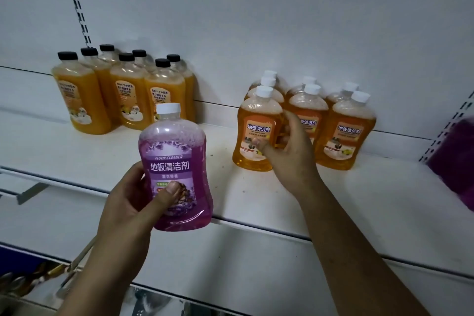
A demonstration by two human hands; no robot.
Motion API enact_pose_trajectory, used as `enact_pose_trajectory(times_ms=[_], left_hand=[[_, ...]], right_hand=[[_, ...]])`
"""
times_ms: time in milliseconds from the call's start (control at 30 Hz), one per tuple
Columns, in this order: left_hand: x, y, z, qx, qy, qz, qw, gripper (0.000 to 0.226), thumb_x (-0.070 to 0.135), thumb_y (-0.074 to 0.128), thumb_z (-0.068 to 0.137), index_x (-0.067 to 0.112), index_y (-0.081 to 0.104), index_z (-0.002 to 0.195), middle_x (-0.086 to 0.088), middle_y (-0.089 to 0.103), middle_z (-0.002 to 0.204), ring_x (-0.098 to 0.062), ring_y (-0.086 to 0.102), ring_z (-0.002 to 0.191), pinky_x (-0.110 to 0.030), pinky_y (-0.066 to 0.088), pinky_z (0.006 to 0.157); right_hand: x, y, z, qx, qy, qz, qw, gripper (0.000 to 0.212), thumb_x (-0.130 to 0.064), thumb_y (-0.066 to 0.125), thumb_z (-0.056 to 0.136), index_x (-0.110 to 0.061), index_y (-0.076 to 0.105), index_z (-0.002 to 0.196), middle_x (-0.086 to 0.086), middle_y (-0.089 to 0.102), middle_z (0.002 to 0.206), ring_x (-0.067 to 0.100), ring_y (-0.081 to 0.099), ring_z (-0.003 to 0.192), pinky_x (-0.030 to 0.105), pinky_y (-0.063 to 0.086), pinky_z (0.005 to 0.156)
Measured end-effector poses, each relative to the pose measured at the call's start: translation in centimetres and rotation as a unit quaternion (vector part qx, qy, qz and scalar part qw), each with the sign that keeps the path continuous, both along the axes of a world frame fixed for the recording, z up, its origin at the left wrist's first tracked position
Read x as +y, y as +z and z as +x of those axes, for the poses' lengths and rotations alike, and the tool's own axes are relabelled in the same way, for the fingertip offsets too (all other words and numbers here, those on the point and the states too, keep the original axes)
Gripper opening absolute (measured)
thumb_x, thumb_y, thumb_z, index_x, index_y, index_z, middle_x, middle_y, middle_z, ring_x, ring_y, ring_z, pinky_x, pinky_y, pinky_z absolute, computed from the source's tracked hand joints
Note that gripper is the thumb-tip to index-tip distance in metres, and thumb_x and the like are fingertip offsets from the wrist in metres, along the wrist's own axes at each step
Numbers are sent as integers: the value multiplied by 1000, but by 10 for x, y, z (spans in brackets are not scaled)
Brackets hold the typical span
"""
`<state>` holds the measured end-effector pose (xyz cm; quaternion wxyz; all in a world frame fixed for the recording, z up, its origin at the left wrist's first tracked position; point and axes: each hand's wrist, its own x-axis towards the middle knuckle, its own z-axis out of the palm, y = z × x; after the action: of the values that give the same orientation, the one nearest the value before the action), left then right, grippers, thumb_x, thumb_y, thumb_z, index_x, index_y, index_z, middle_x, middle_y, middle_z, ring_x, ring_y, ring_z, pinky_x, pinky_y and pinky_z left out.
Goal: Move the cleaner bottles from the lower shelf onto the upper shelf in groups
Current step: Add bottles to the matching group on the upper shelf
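My left hand [130,202] grips a purple floor cleaner bottle [174,161] with a white cap, upright just in front of the white shelf's [359,192] front edge. My right hand [292,154] reaches onto the shelf. Its thumb lies on the label of the front-left orange bottle [254,115] and its fingers curl into the gap on that bottle's right side. This bottle belongs to a group of several white-capped orange bottles [351,126] standing against the back wall.
Several black-capped yellow bottles [128,90] stand at the shelf's back left. A blurred purple object [456,161] shows at the right edge. Slotted uprights [77,2] run up the back panel. Dim objects [25,279] lie on a lower level at bottom left.
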<state>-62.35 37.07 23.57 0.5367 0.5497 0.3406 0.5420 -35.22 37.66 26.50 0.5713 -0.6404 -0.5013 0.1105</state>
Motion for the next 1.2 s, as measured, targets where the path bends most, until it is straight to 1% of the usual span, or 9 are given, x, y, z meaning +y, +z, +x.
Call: enact_pose_trajectory(times_ms=[200, 367, 533, 633, 767, 833, 933, 1033, 1200], left_hand=[[0, 1, 5, 11, -26, 18, 999, 64, 52, 81, 62, 37, 69, 123, -1, 78, 114, -22, 76, 105, -29, 63, 76], [-3, 0, 10, 13, -38, 16, 999, 62, 54, 81, 62, 41, 69, 122, -1, 77, 117, -24, 74, 109, -40, 61, 85], [-6, 1, 20, -10, -71, 15, 997, 70, 40, 82, 66, 34, 65, 134, -4, 75, 121, -26, 73, 111, -39, 63, 86], [-9, 2, 35, -52, -102, -5, 993, 57, 7, 70, 83, 14, 61, 139, -20, 71, 123, -34, 73, 110, -45, 62, 90], [-17, 3, 68, -71, -136, -22, 988, 44, 3, 47, 98, 5, 58, 140, -17, 73, 117, -31, 73, 102, -40, 63, 88], [-28, 10, 91, -74, -142, -12, 987, 40, 6, 48, 101, 0, 56, 139, -10, 74, 108, -23, 74, 93, -32, 64, 79], [-53, 19, 130, -68, -153, 12, 986, 39, 24, 65, 96, 10, 63, 132, -8, 76, 112, -26, 75, 100, -46, 61, 91], [-83, 22, 171, -59, -174, 19, 983, 81, 57, 92, 65, 16, 67, 130, -14, 73, 124, -38, 71, 114, -57, 58, 93], [-137, 32, 252, -53, -195, 35, 979, 87, 60, 96, 56, 23, 67, 128, -4, 75, 116, -29, 73, 110, -52, 61, 91]], right_hand=[[2, -2, -1, -14, -22, -6, 1000, 74, -36, 82, 88, -33, 43, 150, -10, 56, 145, 12, 59, 131, 36, 57, 102], [-5, 0, -2, -52, -53, -11, 997, 83, -47, 85, 82, -33, 41, 151, -9, 54, 146, 13, 57, 131, 39, 57, 103], [-48, 11, 12, -145, -72, -8, 987, 66, -51, 78, 88, -29, 49, 143, -7, 56, 135, 10, 58, 120, 15, 49, 89], [-89, 10, 26, -193, -60, -51, 978, 53, -55, 70, 93, -33, 53, 137, -11, 55, 132, 9, 56, 120, 25, 53, 93], [-153, 4, 53, -242, -111, -127, 956, 55, -66, 60, 92, -36, 53, 138, -11, 56, 140, 10, 54, 124, 37, 51, 106], [-187, 2, 69, -253, -131, -143, 948, 58, -69, 55, 92, -35, 55, 139, -11, 57, 139, 10, 54, 125, 39, 50, 107], [-238, -1, 98, -255, -162, -146, 942, 59, -70, 52, 93, -33, 57, 139, -10, 57, 139, 12, 54, 127, 42, 47, 109], [-288, -7, 137, -248, -190, -133, 941, 57, -67, 54, 93, -31, 59, 137, -11, 59, 133, 12, 54, 123, 44, 49, 105], [-363, -22, 223, -248, -208, -136, 936, 54, -66, 52, 96, -28, 62, 134, -11, 60, 126, 11, 55, 117, 42, 49, 101]])
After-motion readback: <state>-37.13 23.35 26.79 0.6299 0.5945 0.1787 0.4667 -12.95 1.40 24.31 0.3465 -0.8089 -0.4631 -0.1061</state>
